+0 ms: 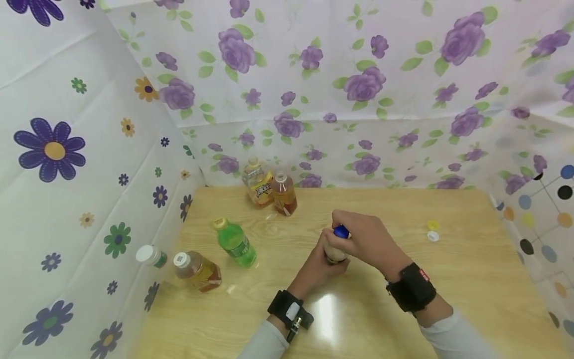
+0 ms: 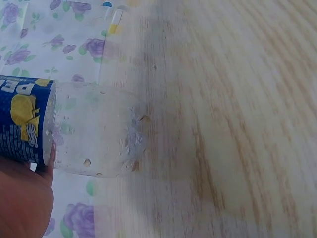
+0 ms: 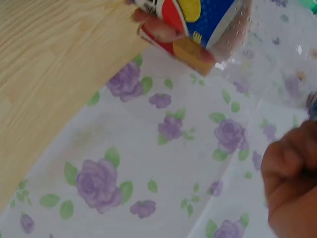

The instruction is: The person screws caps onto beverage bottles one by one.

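Note:
A clear plastic bottle (image 1: 334,253) with a blue cap (image 1: 341,231) is over the middle of the table (image 1: 381,319). My left hand (image 1: 319,262) grips it round the body. In the left wrist view, the bottle (image 2: 94,129) carries a blue label (image 2: 22,119) with a lemon picture, and drops cling inside its see-through lower part. Above, my right hand (image 1: 365,238) pinches the blue cap between thumb and curled fingers. The right wrist view catches the red, yellow and blue label (image 3: 208,17) with left fingers wrapped round it; the right hand (image 3: 292,173) is at the edge.
On the left stand a green bottle (image 1: 237,245), a white-capped tea bottle (image 1: 198,272) and a small white-lidded jar (image 1: 151,255). A yellow-labelled bottle (image 1: 261,189) and another tea bottle (image 1: 284,195) are near the back cloth. Loose yellow (image 1: 432,225) and white (image 1: 433,236) caps lie right.

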Demonstrator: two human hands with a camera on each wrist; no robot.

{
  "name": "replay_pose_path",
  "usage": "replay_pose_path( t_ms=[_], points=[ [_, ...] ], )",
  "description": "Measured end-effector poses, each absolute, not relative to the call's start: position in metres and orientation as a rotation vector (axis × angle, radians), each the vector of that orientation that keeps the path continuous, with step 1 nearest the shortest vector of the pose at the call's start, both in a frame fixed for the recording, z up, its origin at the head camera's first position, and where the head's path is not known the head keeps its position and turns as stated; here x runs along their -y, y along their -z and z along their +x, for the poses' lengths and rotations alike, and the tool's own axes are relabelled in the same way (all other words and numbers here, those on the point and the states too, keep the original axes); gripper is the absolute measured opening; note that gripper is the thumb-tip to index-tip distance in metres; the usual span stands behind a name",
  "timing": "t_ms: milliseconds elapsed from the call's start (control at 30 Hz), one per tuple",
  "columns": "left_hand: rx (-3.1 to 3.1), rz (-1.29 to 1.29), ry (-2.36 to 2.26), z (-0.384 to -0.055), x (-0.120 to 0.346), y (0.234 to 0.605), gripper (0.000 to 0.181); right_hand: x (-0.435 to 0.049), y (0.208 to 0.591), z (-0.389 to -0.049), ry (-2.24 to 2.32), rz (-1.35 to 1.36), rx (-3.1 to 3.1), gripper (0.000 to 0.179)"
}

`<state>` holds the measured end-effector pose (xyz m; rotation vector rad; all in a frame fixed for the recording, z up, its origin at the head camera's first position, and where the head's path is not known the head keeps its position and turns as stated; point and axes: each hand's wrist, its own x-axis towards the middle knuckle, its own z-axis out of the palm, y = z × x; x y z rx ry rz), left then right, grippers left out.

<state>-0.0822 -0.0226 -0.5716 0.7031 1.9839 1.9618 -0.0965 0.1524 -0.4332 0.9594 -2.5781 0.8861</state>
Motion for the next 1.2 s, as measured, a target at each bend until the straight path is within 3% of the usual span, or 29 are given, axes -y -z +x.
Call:
replay_pose_path(
  t_ms=[200,567,700,1000,1200],
  points=[
    [-2.0,0.646,-1.998,-0.079,0.018,0.574,0.081,-0.142,0.436,-0.086,-0.804,0.728,2.632,0.029],
    [-2.088,0.623,-2.014,-0.078,0.02,0.579,0.075,-0.147,0.435,-0.087,-0.814,0.834,2.593,0.02],
    [-2.053,0.595,-2.016,-0.077,0.021,0.582,0.082,-0.145,0.435,-0.089,-0.782,0.878,2.549,0.021],
    [-2.022,0.585,-1.996,-0.079,0.019,0.576,0.076,-0.137,0.434,-0.085,-0.692,0.608,2.588,0.029],
    [-2.024,0.602,-1.983,-0.084,0.018,0.575,0.076,-0.141,0.432,-0.086,-0.795,0.579,2.683,0.028]
  ],
)
